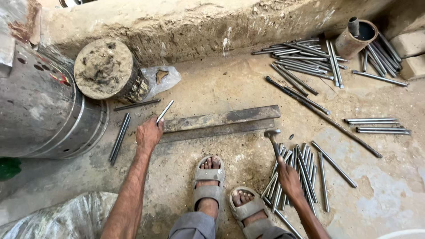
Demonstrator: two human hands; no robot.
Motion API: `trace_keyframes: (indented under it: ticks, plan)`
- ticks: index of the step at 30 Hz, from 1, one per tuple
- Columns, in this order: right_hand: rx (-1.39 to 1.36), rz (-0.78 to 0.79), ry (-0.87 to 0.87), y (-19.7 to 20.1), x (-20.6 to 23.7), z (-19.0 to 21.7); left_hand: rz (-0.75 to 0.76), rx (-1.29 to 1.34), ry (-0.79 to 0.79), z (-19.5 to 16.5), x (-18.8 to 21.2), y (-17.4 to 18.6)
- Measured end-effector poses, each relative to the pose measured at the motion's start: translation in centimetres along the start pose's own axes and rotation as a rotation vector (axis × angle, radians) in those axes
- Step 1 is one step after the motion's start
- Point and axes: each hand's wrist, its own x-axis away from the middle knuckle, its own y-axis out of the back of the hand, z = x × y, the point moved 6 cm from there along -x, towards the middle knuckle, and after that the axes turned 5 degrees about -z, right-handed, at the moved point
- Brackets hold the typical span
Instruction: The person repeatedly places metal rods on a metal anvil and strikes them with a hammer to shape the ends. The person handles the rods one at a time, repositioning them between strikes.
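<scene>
On a dusty concrete floor beside a low wall, the left hand [148,134] stretches forward, fingers closed around one short metal rod [164,111] held above the near end of an angle iron [221,124]. The right hand [287,177] grips one hammer [273,140] over a rod pile [305,172]. Two sandalled feet [226,190] rest between.

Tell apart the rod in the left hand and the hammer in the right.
The rod is thin, plain and silvery; the hammer has a dark handle and a blocky head. The left hand holds the rod raised aslant; the right hand holds the hammer head-forward. Both look metal.
</scene>
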Motion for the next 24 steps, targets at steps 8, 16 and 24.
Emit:
trace_keyframes:
  ticks: [8,16,24]
  plan:
    - [-0.011,-0.008,0.077,2.6,-3.1,4.2,-0.168,-0.022,-0.137,-0.3,1.2,0.2]
    - [-0.127,0.099,0.099,2.5,3.2,11.7,-0.120,-0.024,-0.078,-0.1,1.7,0.0]
    - [-0.200,0.152,0.346,-4.5,1.6,21.7,-0.110,-0.004,-0.022,-0.7,1.4,0.4]
